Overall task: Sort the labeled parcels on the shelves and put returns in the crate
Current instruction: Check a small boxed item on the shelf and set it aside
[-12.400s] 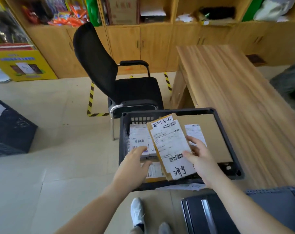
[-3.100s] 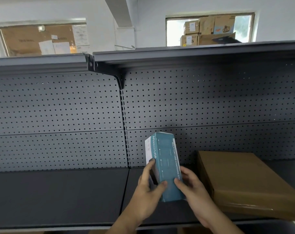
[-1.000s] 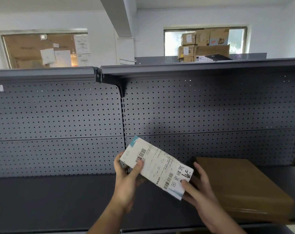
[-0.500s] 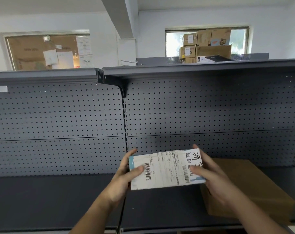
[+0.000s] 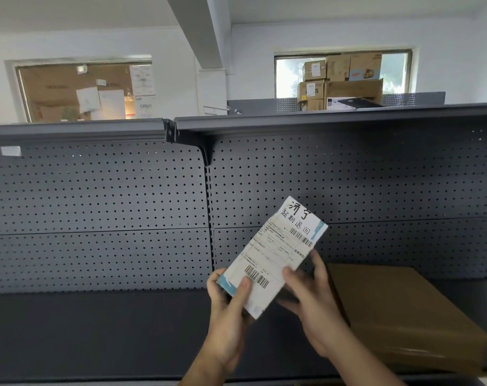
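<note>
Head, left hand, right hand gripping parcel

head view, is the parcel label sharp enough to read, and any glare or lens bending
Head view: on the labeled parcel the big handwritten characters and barcodes read clearly, the fine print is too soft. Head view: the rear window is washed out bright. Head view: the upper shelf edge bows from the wide lens, and the brown box at right looks smeared.
</note>
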